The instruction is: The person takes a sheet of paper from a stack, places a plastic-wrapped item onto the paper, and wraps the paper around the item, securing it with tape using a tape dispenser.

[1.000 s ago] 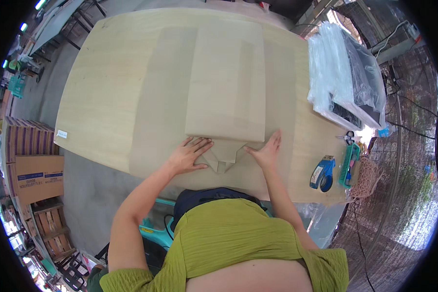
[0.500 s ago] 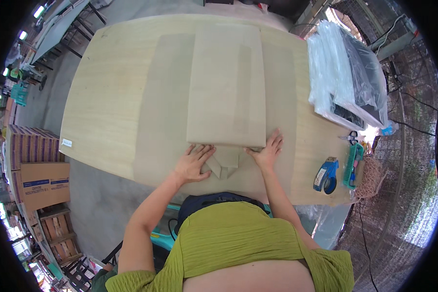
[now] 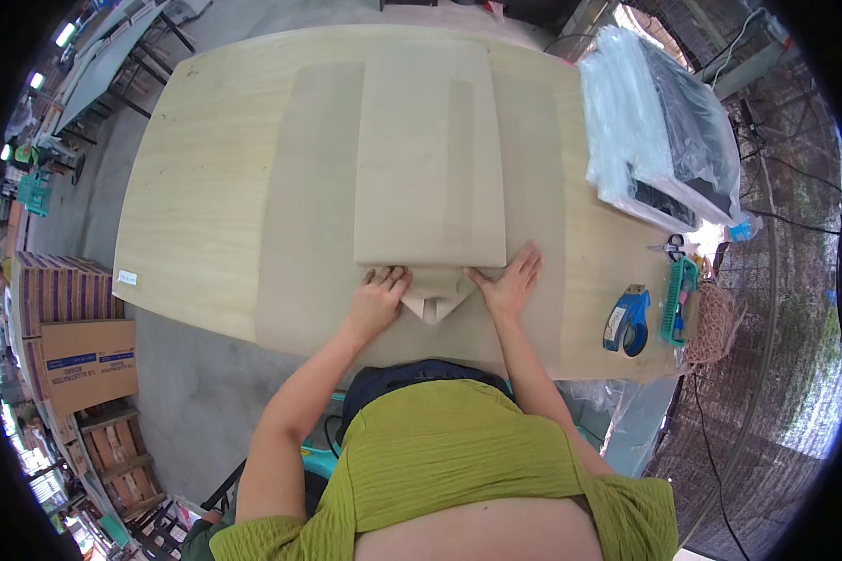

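Fingers (image 3: 532,264) straight on our right hand (image 3: 508,292), curling more than before (grip unclear) on our left (image 3: 378,301), we're touching smooth, brown, pointed paper (image 3: 429,306).

Smooth, matt paper wrapping (image 3: 407,168).

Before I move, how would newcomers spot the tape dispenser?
Follow the big wooden table past the right hand to the near right corner. The tape dispenser sits left of the green basket. Its blue body and white label set it apart from basket and scissors.
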Demonstrator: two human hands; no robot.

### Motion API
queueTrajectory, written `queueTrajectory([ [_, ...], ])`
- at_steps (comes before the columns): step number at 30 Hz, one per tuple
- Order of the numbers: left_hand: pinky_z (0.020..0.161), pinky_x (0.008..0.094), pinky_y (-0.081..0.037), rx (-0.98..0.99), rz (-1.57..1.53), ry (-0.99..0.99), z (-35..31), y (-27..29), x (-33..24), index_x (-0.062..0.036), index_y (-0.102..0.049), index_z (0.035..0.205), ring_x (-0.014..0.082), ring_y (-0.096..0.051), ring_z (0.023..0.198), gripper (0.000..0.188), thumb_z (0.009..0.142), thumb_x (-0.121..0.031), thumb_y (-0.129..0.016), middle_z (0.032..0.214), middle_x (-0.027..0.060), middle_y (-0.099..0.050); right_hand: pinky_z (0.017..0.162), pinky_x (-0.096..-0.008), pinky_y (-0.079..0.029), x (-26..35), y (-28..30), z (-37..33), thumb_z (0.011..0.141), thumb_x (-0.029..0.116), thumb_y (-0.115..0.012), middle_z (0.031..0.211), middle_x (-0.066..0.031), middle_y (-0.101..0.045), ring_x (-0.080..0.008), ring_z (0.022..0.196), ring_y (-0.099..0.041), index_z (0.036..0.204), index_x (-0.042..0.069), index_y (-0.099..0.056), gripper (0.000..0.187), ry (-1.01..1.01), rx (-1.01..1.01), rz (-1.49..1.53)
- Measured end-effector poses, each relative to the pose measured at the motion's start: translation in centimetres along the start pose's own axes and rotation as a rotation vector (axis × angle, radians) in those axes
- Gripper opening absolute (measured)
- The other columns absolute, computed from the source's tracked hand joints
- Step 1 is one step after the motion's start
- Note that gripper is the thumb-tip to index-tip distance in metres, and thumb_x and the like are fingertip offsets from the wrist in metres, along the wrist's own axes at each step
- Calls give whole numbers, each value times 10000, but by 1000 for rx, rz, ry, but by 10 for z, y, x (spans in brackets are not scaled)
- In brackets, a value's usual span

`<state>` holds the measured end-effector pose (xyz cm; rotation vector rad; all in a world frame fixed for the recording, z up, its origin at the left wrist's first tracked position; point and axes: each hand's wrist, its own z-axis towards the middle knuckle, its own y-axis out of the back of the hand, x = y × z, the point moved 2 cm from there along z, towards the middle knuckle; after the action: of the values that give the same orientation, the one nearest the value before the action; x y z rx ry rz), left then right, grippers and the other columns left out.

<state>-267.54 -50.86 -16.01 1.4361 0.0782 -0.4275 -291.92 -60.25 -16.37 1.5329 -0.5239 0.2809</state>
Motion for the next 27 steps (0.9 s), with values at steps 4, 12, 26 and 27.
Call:
queueTrajectory([
  [4, 786, 475, -549, 216, -207, 160, 22, 17, 1, -119, -700, 1150, 328, -694, 900, 391, 765, -131, -628, 940, 151, -724, 1181, -544, -201, -17, 4, 4, 586, 473, -907, 1569, -240, -255, -423, 1466, -208, 1543, 20, -184, 1283, 177, -144, 256],
  [12, 710, 479, -534, 243, -213, 167, 34, 31, 8, -94, -756, 875, 357, -683, 772, 200, 880, -238, -616, 791, 146, -707, 1143, -554, -284, 21, 47, -22, 624, 225, -875, 1378, -126, -525, -368, 1359, -420, 1199, 137, -669, 617, 809, 76, 112],
  [26, 764, 457, -531, 254, -351, 276, 41, 48, 9, -89, -748, 965, 357, -678, 830, 258, 880, -324, -686, 847, 156, -706, 1198, -570, -59, 48, 4, -1, 795, 107, -755, 1117, -27, -738, -339, 1420, -407, 988, 164, -754, 201, 890, 46, 246],
  [27, 808, 454, -530, 110, -464, 276, 28, 52, 1, -98, -736, 1046, 357, -676, 894, 269, 865, -295, -707, 920, 156, -712, 1195, -566, -19, 44, 1, -1, 804, 80, -744, 1101, -14, -745, -332, 1417, -415, 945, 151, -738, 158, 839, 77, 312],
])
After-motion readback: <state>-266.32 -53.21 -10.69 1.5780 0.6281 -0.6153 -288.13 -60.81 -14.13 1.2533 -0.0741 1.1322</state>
